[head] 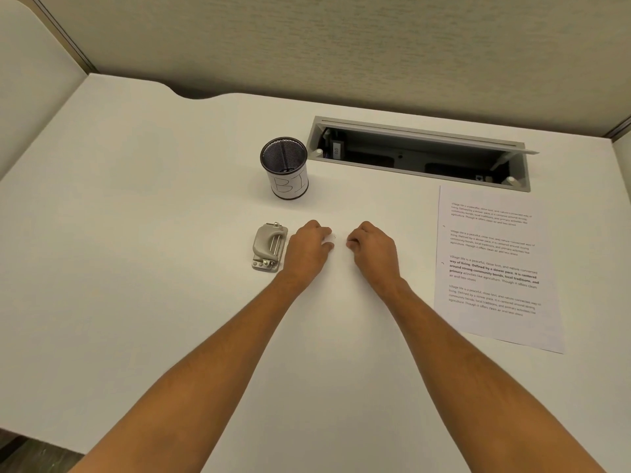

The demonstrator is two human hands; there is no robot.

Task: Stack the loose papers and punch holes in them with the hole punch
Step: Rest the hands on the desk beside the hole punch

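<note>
The stack of printed papers (495, 268) lies flat at the right of the white desk (136, 233), with two small marks near its left edge. The grey hole punch (269, 248) sits on the desk at the centre left. My left hand (307, 249) rests just right of the punch, fingers curled around a small white scrap (330, 237) at its fingertips. My right hand (374, 249) lies a short way to the right, fingers curled down on the desk, and nothing shows in it. The two hands are close together and apart from the papers.
A black mesh cup (286, 167) with a white label reading "BI" stands behind the punch. An open cable tray (420, 153) is sunk into the desk at the back right. Partition walls (341, 46) close off the back and both sides.
</note>
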